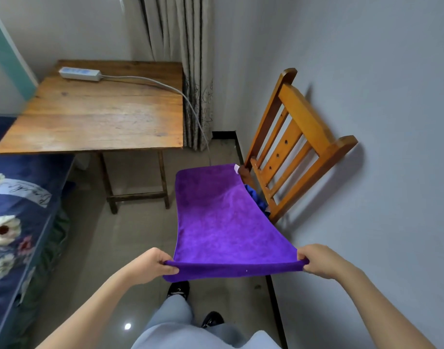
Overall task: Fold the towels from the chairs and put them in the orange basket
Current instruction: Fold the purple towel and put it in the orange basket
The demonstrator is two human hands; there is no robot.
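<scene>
A purple towel (223,217) is stretched out flat in front of me, its far end reaching the seat of a wooden chair (291,144) by the right wall. My left hand (150,264) pinches the near left corner and my right hand (319,260) pinches the near right corner. The near edge sags over in a fold between them. A bit of blue cloth (256,197) shows on the chair seat behind the towel, mostly hidden. The orange basket is not in view.
A wooden table (102,114) with a white power strip (80,73) and its cable stands ahead on the left. A bed with a blue flowered cover (17,217) runs along the left. Curtains (180,59) hang behind the table. Tiled floor lies between.
</scene>
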